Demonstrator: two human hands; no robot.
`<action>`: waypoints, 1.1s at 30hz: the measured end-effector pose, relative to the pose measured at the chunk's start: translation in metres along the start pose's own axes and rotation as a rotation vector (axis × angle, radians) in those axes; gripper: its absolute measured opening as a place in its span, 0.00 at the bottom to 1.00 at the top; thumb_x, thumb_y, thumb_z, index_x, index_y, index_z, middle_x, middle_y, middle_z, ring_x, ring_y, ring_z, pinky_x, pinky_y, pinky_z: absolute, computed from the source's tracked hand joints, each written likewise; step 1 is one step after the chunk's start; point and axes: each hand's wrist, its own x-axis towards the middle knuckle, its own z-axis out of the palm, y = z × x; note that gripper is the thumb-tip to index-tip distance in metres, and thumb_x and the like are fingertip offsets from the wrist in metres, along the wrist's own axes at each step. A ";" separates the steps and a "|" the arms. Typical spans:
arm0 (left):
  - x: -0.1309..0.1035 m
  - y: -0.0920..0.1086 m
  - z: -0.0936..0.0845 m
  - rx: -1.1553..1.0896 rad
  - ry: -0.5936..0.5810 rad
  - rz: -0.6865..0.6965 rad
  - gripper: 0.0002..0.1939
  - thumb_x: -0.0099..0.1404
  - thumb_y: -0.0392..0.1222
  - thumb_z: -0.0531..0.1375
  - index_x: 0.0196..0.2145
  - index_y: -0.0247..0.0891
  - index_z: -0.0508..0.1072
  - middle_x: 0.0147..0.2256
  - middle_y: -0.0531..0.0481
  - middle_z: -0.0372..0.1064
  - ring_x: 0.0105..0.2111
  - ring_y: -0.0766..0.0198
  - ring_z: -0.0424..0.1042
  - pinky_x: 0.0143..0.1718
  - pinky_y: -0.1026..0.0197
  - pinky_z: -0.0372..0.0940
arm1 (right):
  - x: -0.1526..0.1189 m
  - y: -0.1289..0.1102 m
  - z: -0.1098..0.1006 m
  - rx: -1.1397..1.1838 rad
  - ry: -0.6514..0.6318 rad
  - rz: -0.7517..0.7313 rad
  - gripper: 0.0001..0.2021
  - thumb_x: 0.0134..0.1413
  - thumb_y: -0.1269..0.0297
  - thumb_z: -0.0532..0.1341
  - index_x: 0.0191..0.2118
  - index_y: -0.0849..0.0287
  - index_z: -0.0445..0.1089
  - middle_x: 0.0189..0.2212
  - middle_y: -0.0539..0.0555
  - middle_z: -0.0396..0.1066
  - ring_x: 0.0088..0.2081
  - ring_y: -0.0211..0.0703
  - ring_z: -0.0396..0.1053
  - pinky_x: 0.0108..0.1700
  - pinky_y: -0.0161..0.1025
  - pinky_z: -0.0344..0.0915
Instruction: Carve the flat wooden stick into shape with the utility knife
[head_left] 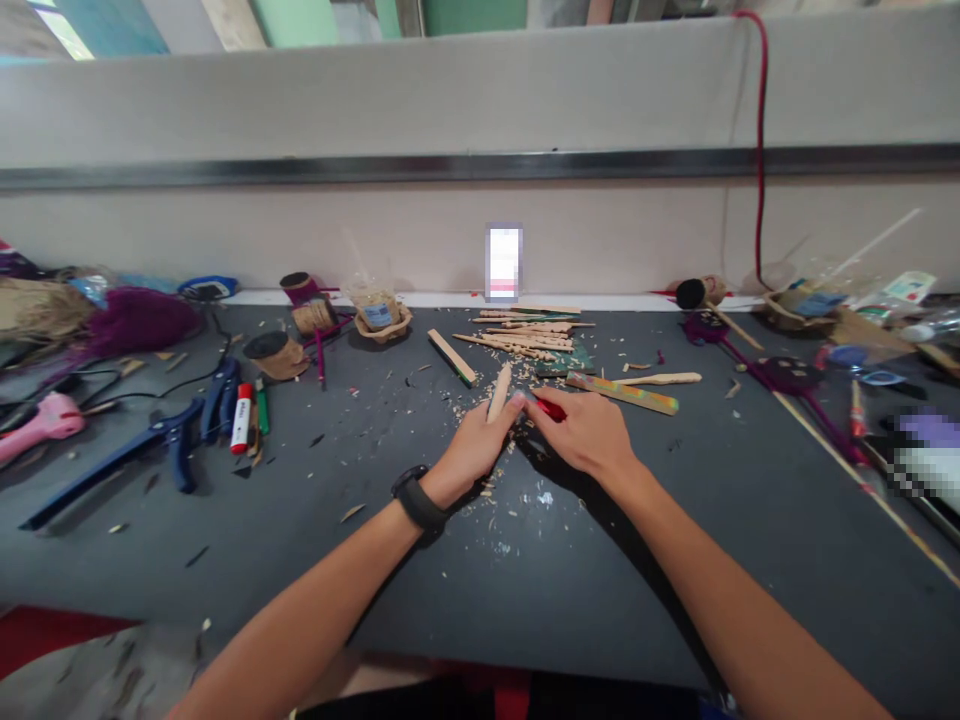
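Observation:
My left hand [480,440], with a dark watch on its wrist, is closed around a pale bamboo stick [500,390]. The stick's narrowed end points away from me. Close beside it, my right hand [589,430] grips a red-handled knife [551,409]; the fingers hide its blade. Both hands meet at the thumb, just above the table. Wood shavings [487,490] are scattered under and around them. Beyond the hands lies a pile of thin carved sticks [525,335]. A flat green-edged strip [452,358] rests to the left, and a multicoloured strip [622,393] to the right.
On the left lie blue cutters [157,430], a red-and-white marker [241,418], a pink glue gun [45,425] and purple fibre [142,320]. A plastic cup [375,310] stands near the wall. A lit phone [503,262] leans there. Purple-wrapped pieces [787,375] lie at right.

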 end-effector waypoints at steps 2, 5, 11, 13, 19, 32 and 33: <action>0.001 0.001 -0.002 0.011 -0.052 -0.035 0.27 0.69 0.69 0.61 0.33 0.41 0.66 0.19 0.60 0.55 0.18 0.70 0.53 0.21 0.62 0.46 | 0.000 0.001 0.000 0.008 -0.013 0.006 0.25 0.73 0.41 0.52 0.54 0.44 0.83 0.41 0.54 0.85 0.44 0.56 0.81 0.40 0.44 0.68; 0.001 0.004 -0.005 0.023 -0.070 -0.026 0.24 0.68 0.63 0.66 0.33 0.42 0.64 0.19 0.61 0.56 0.17 0.72 0.52 0.20 0.63 0.47 | 0.000 0.002 0.000 0.003 -0.068 -0.018 0.24 0.72 0.42 0.53 0.54 0.44 0.83 0.41 0.54 0.85 0.42 0.55 0.81 0.39 0.43 0.67; 0.001 0.008 -0.007 -0.018 -0.077 -0.059 0.24 0.66 0.62 0.69 0.34 0.42 0.64 0.21 0.61 0.59 0.16 0.73 0.55 0.19 0.63 0.50 | 0.000 0.002 0.000 0.028 -0.066 0.008 0.21 0.71 0.45 0.55 0.53 0.45 0.82 0.42 0.54 0.85 0.42 0.54 0.80 0.38 0.43 0.65; 0.001 0.008 -0.008 -0.046 -0.088 -0.076 0.26 0.64 0.64 0.70 0.34 0.42 0.64 0.21 0.61 0.59 0.16 0.74 0.55 0.18 0.63 0.50 | 0.000 0.003 0.000 0.053 -0.054 0.013 0.21 0.71 0.45 0.54 0.52 0.45 0.82 0.42 0.54 0.85 0.42 0.54 0.79 0.38 0.43 0.64; 0.003 0.004 -0.007 -0.070 -0.153 -0.055 0.26 0.63 0.64 0.70 0.35 0.41 0.66 0.21 0.62 0.57 0.18 0.74 0.53 0.19 0.63 0.48 | 0.000 0.002 0.002 0.091 -0.143 -0.078 0.18 0.70 0.50 0.55 0.47 0.46 0.82 0.40 0.52 0.84 0.41 0.53 0.79 0.35 0.41 0.56; 0.003 -0.005 -0.005 0.006 -0.169 0.039 0.31 0.63 0.72 0.65 0.28 0.42 0.60 0.20 0.61 0.52 0.20 0.72 0.48 0.22 0.62 0.44 | 0.002 0.006 0.004 0.175 -0.193 -0.159 0.18 0.70 0.53 0.54 0.42 0.47 0.82 0.36 0.50 0.84 0.37 0.47 0.77 0.35 0.39 0.55; 0.003 -0.004 -0.006 0.018 -0.163 0.057 0.31 0.63 0.71 0.64 0.28 0.42 0.61 0.20 0.61 0.52 0.21 0.71 0.49 0.23 0.62 0.45 | 0.001 0.006 0.004 0.163 -0.191 -0.149 0.18 0.70 0.53 0.54 0.42 0.46 0.82 0.36 0.50 0.84 0.37 0.47 0.77 0.35 0.39 0.56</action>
